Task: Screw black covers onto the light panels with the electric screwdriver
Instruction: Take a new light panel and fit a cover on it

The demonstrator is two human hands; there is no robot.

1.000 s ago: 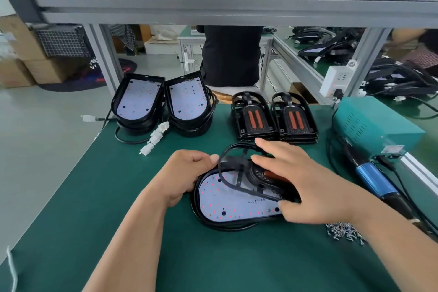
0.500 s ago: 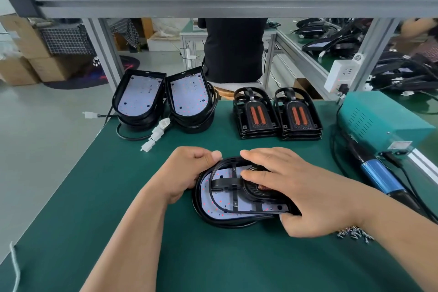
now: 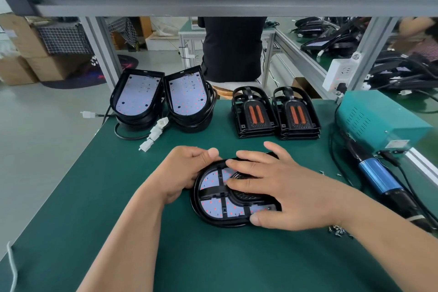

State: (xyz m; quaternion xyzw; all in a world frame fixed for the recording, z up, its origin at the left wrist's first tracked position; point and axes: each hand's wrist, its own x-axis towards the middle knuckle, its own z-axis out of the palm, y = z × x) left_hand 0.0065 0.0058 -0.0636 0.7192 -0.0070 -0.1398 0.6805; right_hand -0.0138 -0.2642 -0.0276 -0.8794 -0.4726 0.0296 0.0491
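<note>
**Two hands seat a black cover on a light panel**

We look down on a green table. At its right edge stands a teal power box. Along the back, two stacks of light panels lean at the left with their white boards facing us. Two stacks of black covers sit to their right, well apart from the hands.

At the centre, one light panel lies flat, board up, with a black cover laid on top of it. The left hand grips the panel's far left rim, fingers curled round the edge and thumb on top. The right hand lies flat on the cover, fingers straight and pressing, thumb against the near rim; it clasps nothing.

The blue-bodied electric screwdriver lies on the table right of the hands, untouched. White connectors lie near the panel stacks. Small screws lie scattered by the right wrist.
</note>
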